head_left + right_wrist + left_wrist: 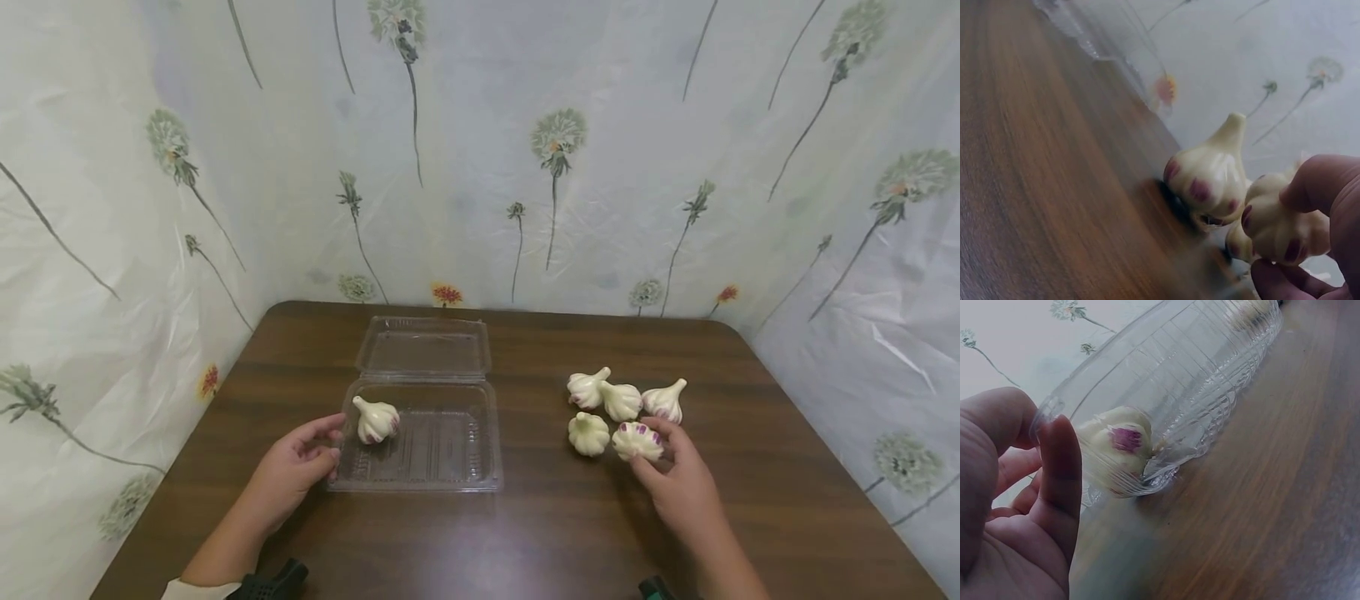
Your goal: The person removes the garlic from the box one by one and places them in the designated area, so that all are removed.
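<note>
A clear plastic clamshell box (442, 482) lies open on the table, its lid (423, 346) folded back. One garlic bulb (377, 421) sits at the left inside its base. With thumb and fingers my left hand (296, 462) pinches the box's left rim, seen close in the left wrist view. My right hand (678, 475) holds a garlic bulb with purple spots (637, 442) between thumb and fingers. Around it are several more bulbs: one just left (588, 434), two touching behind (587, 389) (622, 402), and one by the fingertips (665, 402).
The dark brown wooden table (540, 533) has rounded far corners. A pale sheet with dandelion prints (465, 167) hangs behind it and along both sides. Black wrist straps (270, 581) show at the lower edge.
</note>
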A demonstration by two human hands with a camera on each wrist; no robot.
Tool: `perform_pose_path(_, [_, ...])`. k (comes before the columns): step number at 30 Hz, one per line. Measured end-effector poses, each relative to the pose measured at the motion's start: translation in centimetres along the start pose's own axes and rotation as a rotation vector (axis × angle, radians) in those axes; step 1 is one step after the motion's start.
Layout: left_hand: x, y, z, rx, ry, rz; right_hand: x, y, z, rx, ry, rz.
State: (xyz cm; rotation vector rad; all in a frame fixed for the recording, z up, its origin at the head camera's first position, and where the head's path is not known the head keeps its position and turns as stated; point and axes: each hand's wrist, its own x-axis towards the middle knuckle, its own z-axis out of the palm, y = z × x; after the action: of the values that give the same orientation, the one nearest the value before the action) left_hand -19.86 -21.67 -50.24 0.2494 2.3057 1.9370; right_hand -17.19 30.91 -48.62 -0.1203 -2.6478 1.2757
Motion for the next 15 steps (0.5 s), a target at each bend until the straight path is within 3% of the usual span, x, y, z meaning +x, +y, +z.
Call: perform_pose_path(15, [0.01, 0.01, 0.04, -0.007, -0.007, 0.004, 0.38, 0.93, 0.61, -0.044, -0.063, 0.101])
